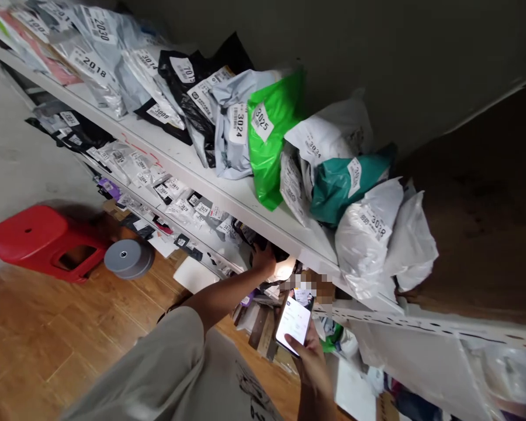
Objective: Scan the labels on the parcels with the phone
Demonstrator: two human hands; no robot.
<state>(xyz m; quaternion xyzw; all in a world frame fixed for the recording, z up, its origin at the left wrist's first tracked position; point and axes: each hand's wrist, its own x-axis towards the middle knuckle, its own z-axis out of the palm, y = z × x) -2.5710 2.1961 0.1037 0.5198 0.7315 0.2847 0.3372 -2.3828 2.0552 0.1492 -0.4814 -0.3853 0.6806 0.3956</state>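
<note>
- Right hand (313, 354): fingers wrapped behind a slim, dark-edged rectangular smartphone (294, 321), gripping it, with the thumb over the lower part of its lit, mostly white screen.
- Left hand (265, 260): at 11 o'clock from the smartphone, reaching in under the upper shelf; its fingertips are hidden among dark shapes, so I cannot tell whether they grip anything.
- At 10 o'clock from the left hand: rows of small, white-labelled plastic packets (175, 196) on the lower level.
- Just above the left hand: the white, flat-edged upper shelf (245, 204).
- On that shelf, at 12 o'clock from the left hand: a bright green plastic bag (267, 166) labelled 3025; between 11 and 12, a pale grey plastic bag (228, 155) labelled 3024; at 2, a teal plastic bag (331, 190); towards 3, a crumpled white plastic bag (355, 251) labelled 3038.
- At 9 o'clock, well apart: a grey round drum-like object (128, 260) beside a red plastic stool (30, 234).
- At 8 o'clock: brown wood-look floor (70, 362).
</note>
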